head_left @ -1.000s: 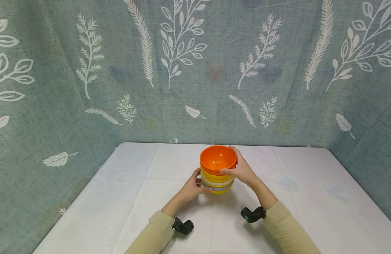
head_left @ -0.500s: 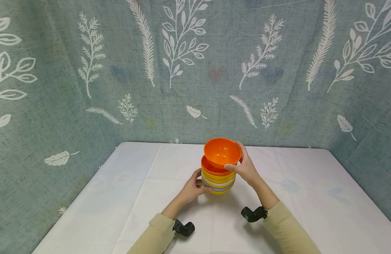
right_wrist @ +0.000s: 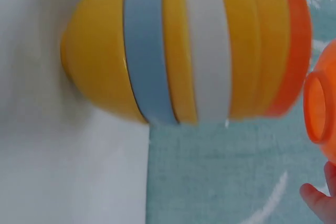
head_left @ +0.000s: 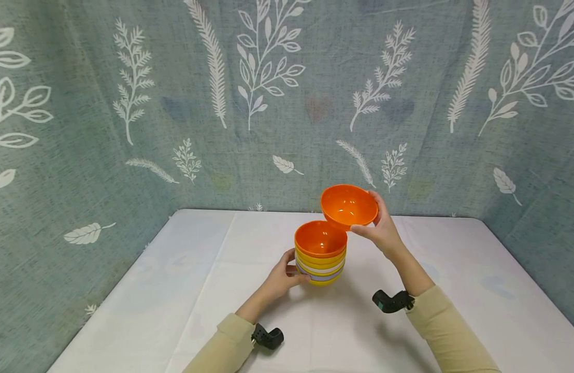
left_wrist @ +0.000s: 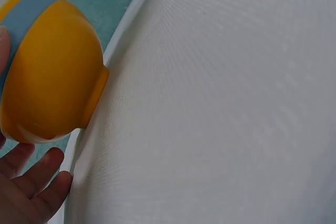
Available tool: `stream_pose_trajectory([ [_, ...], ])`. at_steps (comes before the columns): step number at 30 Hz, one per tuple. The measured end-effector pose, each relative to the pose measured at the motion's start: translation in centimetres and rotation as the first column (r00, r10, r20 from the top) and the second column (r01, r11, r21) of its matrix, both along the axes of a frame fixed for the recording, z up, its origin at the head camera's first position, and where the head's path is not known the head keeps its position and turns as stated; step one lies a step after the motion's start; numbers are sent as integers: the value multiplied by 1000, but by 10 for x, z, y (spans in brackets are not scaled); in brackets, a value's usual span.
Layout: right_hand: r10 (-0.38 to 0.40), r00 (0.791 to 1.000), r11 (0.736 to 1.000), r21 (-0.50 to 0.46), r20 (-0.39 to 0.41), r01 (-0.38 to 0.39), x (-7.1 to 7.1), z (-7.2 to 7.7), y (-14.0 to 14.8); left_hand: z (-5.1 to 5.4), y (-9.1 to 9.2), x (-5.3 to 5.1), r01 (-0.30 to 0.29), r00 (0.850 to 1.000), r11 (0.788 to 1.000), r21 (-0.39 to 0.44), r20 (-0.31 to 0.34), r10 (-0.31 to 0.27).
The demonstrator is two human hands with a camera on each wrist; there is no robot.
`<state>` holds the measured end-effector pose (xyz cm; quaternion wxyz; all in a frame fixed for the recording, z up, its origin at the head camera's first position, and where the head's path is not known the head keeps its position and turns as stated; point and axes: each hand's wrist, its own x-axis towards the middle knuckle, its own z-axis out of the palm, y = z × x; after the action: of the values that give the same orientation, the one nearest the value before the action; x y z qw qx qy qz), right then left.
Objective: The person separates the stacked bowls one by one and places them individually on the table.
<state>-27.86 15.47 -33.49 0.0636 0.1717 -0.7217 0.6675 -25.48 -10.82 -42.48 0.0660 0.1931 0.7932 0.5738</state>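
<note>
Above the bowl stack [head_left: 320, 265] and toward its right back side, a loose orange bowl [head_left: 348, 205] hangs in the air, its opening turned upward. The right hand [head_left: 384, 234] has its grip clamped on this bowl at the rim side nearest to the person, with the thumb in front. In the right wrist view, a narrow gap is visible between the bowl and the stack, so they seem not to touch.

At the left side of the stack, the left hand [head_left: 282, 275] curls its grip around the lower part, with the thumb on the pale blue band; some of its fingers stand free from the surface. The stack stands upright on the white bench [head_left: 212, 305], with another orange bowl on top and yellow, white and blue bands under it.

As I judge, the work looks like separating the bowls and is near its beginning: one bowl is off, but not yet set down beside the stack, while all the others sit nested and probably are left to separate.
</note>
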Motion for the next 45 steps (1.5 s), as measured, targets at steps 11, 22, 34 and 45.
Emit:
stream_pose_trajectory([
  [11, -107, 994, 994, 31, -24, 108, 6, 14, 41, 2, -1, 0, -1, 1000, 1000, -24, 1, 1],
  [22, -211, 977, 968, 131, -33, 214, 8, 9, 86, 2, 0, 0, 20, 1000, 1000, -10, 19, -19],
  [34, -337, 940, 923, 182, -48, 340, 3, -11, 128, 4, -2, 0, 8, 999, 1000, -14, 34, -8],
  [45, -451, 893, 871, 225, 8, 437, -4, -40, 159, 7, -1, 3, -1, 999, 1000, -12, 54, 2],
])
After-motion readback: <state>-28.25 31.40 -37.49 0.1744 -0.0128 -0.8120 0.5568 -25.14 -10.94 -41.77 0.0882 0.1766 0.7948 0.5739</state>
